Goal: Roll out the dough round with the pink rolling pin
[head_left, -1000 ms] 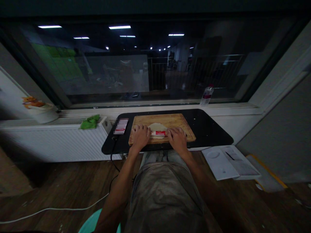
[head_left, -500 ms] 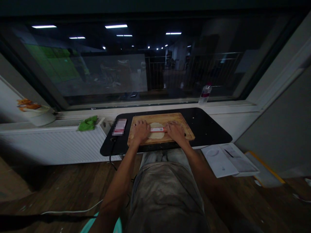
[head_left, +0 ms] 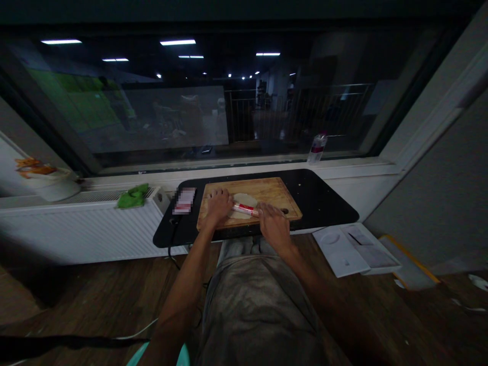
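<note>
Gripping a roller [head_left: 246,209] by its ends in closely curled left hand [head_left: 220,204] and right hand [head_left: 273,222]. Holding it aslant across dough [head_left: 246,198] on a wooden board [head_left: 269,188].

Slim, pale cylindrical rolling pin with a red-and-white printed band [head_left: 246,209], held at both ends, so that from here only its middle length shows; it lies aslant, the left end farther from the person and the right end nearer. Beneath it, a thin, rounded, cream-coloured sheet of dough [head_left: 246,199], spread flat, shows on the far side of the pin and again on the near side. Both rest on a rectangular, light-brown wooden cutting board [head_left: 280,192], lying flat, its corners rounded, with a dark hole close to its right edge.
</note>
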### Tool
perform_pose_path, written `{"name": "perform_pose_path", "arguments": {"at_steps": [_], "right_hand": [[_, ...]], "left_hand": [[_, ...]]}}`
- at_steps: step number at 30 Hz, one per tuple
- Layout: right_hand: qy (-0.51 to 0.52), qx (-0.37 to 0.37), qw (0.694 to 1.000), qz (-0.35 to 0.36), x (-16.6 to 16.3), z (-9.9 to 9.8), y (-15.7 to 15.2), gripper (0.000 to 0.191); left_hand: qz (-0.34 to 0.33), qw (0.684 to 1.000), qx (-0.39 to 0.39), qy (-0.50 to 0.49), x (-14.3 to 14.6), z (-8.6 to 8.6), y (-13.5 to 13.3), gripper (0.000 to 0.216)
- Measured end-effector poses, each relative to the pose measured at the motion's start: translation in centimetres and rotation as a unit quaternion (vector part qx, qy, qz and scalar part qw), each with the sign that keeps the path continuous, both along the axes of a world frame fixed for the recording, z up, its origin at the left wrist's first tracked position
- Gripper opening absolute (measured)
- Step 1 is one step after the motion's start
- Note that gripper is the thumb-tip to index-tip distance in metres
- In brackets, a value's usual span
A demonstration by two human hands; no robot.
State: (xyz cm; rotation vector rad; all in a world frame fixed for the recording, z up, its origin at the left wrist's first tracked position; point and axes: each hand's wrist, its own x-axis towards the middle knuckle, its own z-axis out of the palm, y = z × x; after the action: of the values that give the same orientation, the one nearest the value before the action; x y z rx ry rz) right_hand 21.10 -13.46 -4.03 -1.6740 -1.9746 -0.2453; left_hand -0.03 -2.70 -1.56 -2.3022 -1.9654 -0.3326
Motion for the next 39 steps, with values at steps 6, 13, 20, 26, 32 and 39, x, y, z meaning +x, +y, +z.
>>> {"name": "perform_pose_path", "arguments": {"at_steps": [6,13,20,26,32,39], "right_hand": [[-0.011,0.019,1.000,0.008,-0.3,-0.8,-0.6,0.049],[-0.030,0.042,0.998,0.041,-0.8,-1.7,-1.9,0.046],[-0.032,0.038,0.997,0.051,-1.1,-2.4,-2.5,0.047],[-0.030,0.049,0.996,0.068,-1.6,-2.5,-3.2,0.048],[-0.031,0.036,0.996,0.075,-1.9,-2.1,-3.8,0.048],[-0.010,0.045,0.995,0.092,-2.4,-2.6,-3.9,0.049]], "left_hand": [[-0.003,1.000,-0.007,-0.007,0.1,-0.1,0.5,0.043],[0.009,0.997,-0.030,-0.071,0.1,-0.5,0.8,0.042],[-0.003,0.994,-0.055,-0.096,0.4,-0.1,1.0,0.041],[-0.007,0.993,-0.056,-0.103,0.2,-0.2,1.0,0.040],[-0.010,0.992,-0.061,-0.108,0.1,-0.5,1.4,0.038],[-0.023,0.992,-0.056,-0.110,0.2,-0.4,1.3,0.041]]}}
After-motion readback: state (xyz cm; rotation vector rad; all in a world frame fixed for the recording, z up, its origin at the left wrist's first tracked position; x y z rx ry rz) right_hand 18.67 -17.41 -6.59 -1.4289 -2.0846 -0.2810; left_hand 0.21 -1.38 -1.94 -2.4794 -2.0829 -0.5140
